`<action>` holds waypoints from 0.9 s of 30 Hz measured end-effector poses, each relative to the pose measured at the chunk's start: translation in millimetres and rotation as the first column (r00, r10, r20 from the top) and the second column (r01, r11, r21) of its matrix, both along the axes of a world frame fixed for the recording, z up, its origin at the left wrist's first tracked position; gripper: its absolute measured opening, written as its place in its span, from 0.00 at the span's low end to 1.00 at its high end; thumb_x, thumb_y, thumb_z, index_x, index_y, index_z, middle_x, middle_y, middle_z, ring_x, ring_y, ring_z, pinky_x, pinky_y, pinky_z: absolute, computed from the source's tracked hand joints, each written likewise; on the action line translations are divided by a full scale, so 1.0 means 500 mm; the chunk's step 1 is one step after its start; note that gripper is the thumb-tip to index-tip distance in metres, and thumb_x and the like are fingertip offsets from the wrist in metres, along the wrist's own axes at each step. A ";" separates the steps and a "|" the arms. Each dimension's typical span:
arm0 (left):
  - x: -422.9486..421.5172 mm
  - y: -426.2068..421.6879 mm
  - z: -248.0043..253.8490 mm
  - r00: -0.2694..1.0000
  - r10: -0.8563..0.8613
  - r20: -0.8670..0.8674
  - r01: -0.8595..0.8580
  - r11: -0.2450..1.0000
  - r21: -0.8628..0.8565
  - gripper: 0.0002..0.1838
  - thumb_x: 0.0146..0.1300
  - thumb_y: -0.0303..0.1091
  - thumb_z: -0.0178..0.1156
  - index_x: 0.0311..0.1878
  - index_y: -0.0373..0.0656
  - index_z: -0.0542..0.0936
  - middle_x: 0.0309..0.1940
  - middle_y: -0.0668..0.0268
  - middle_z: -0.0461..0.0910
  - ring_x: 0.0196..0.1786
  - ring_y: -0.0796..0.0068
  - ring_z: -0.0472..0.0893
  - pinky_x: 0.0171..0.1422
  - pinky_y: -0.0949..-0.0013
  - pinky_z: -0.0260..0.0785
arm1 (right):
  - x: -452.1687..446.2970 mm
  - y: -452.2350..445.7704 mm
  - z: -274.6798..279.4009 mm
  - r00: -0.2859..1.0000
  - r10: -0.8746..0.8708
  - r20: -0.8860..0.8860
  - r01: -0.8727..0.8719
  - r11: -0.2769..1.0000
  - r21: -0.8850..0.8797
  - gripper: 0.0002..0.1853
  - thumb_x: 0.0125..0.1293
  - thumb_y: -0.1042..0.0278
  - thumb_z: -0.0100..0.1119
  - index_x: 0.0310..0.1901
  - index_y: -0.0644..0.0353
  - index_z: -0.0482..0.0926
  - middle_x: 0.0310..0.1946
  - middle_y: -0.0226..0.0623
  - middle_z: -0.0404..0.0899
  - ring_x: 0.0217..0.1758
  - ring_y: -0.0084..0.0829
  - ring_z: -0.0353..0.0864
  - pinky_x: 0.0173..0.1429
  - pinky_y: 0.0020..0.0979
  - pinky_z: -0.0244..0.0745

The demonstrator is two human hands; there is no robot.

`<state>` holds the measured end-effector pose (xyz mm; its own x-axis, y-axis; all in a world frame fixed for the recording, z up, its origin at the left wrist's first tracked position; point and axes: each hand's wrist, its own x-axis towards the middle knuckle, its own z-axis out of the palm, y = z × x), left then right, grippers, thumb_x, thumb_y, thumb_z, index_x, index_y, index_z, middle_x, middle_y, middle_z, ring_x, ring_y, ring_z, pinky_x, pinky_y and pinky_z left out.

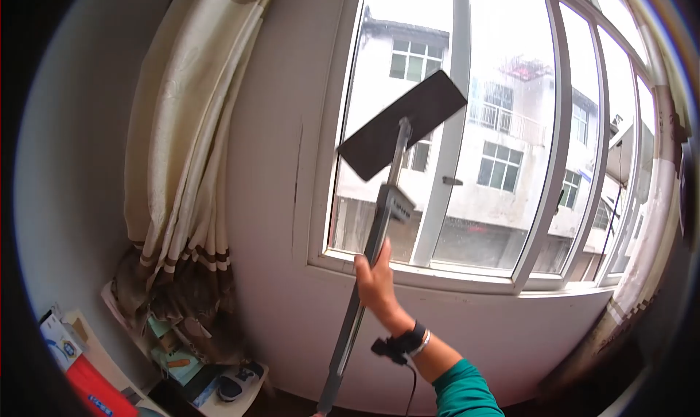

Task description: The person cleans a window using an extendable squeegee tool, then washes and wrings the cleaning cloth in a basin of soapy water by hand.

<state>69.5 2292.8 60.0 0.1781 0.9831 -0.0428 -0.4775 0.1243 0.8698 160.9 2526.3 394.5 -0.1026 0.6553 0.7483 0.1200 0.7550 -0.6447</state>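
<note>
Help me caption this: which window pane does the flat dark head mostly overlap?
The leftmost pane: in this view the head lies mostly across it, leaving the panes farther right practically uncovered.

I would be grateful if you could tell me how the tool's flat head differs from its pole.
The flat head is a broad rectangle, while the pole is long and narrow. The flat head looks dark brown; the pole is grey, with a silvery section near the top. The right hand grips the pole, but no hand touches the flat head. Both belong to one tool, joined at the pole's upper end.
</note>
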 end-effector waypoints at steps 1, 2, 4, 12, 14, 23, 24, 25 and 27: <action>-0.006 0.069 0.086 0.997 -0.047 0.053 0.042 0.994 0.099 0.28 0.60 0.67 0.47 0.32 0.47 0.68 0.13 0.72 0.64 0.10 0.83 0.63 0.12 0.78 0.55 | -0.004 0.037 0.087 0.999 -0.043 -0.027 0.047 0.978 0.205 0.36 0.63 0.61 0.50 0.65 0.71 0.45 0.43 0.65 0.74 0.47 0.59 0.76 0.51 0.44 0.71; -0.010 0.115 0.162 0.989 -0.107 0.104 0.088 0.981 0.171 0.28 0.60 0.66 0.48 0.33 0.46 0.68 0.13 0.72 0.65 0.10 0.83 0.63 0.12 0.79 0.55 | -0.001 0.056 0.191 0.998 -0.067 0.015 0.064 0.983 0.171 0.36 0.63 0.58 0.49 0.64 0.72 0.46 0.46 0.68 0.72 0.50 0.62 0.74 0.52 0.47 0.69; -0.004 0.218 0.367 0.991 -0.014 -0.133 0.032 0.991 0.132 0.32 0.57 0.73 0.44 0.26 0.48 0.65 0.12 0.73 0.61 0.12 0.84 0.58 0.16 0.77 0.52 | -0.003 0.133 0.381 0.976 -0.214 0.050 0.192 0.941 0.277 0.40 0.63 0.54 0.49 0.65 0.75 0.43 0.47 0.70 0.71 0.52 0.62 0.72 0.56 0.47 0.67; 0.075 0.405 0.805 0.978 -0.190 -0.086 0.208 0.835 0.510 0.33 0.53 0.74 0.46 0.30 0.48 0.65 0.15 0.74 0.61 0.13 0.83 0.61 0.16 0.75 0.58 | 0.033 0.085 0.556 0.856 -0.509 0.092 0.441 0.812 0.382 0.43 0.63 0.63 0.53 0.70 0.64 0.35 0.29 0.48 0.80 0.29 0.37 0.81 0.43 0.38 0.75; 0.123 0.408 0.819 0.974 -0.214 -0.069 0.217 0.813 0.540 0.33 0.54 0.73 0.46 0.32 0.47 0.64 0.16 0.73 0.62 0.14 0.83 0.63 0.17 0.75 0.58 | 0.063 0.110 0.587 0.856 -0.509 0.087 0.445 0.813 0.377 0.41 0.64 0.67 0.50 0.71 0.60 0.35 0.28 0.47 0.79 0.24 0.35 0.79 0.36 0.36 0.75; 0.231 0.403 0.838 0.872 -0.490 -0.027 0.411 0.700 0.584 0.28 0.60 0.67 0.45 0.34 0.47 0.63 0.15 0.72 0.61 0.12 0.81 0.61 0.15 0.73 0.55 | 0.178 0.020 0.614 0.962 -0.271 0.035 0.260 0.947 0.186 0.40 0.63 0.68 0.51 0.72 0.53 0.40 0.34 0.44 0.75 0.20 0.25 0.74 0.24 0.27 0.75; 0.221 0.408 0.843 0.872 -0.489 -0.023 0.410 0.706 0.578 0.28 0.60 0.67 0.45 0.34 0.47 0.63 0.15 0.72 0.61 0.12 0.81 0.61 0.15 0.73 0.55 | 0.193 0.026 0.609 0.970 -0.243 -0.022 0.243 0.952 0.184 0.39 0.63 0.69 0.52 0.71 0.53 0.42 0.33 0.40 0.73 0.17 0.22 0.71 0.19 0.25 0.72; 0.204 0.415 0.860 0.883 -0.458 -0.105 0.438 0.722 0.536 0.29 0.60 0.67 0.45 0.34 0.47 0.63 0.15 0.71 0.61 0.12 0.81 0.61 0.16 0.73 0.56 | 0.206 0.039 0.614 0.975 -0.213 -0.066 0.222 0.956 0.193 0.39 0.63 0.70 0.52 0.71 0.55 0.42 0.30 0.37 0.72 0.17 0.21 0.70 0.18 0.24 0.71; 0.166 0.428 0.901 0.883 -0.421 -0.208 0.467 0.736 0.489 0.29 0.58 0.69 0.47 0.34 0.47 0.63 0.15 0.72 0.61 0.11 0.83 0.58 0.15 0.74 0.53 | 0.219 0.065 0.647 0.967 -0.176 -0.184 0.212 0.956 0.203 0.39 0.63 0.69 0.51 0.71 0.56 0.41 0.28 0.34 0.70 0.17 0.20 0.66 0.17 0.23 0.70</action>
<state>152.3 2506.9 510.6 0.6187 0.6716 0.4077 -0.4092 -0.1676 0.8969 270.6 2558.8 717.9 0.1445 0.4685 0.8716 0.1862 0.8522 -0.4890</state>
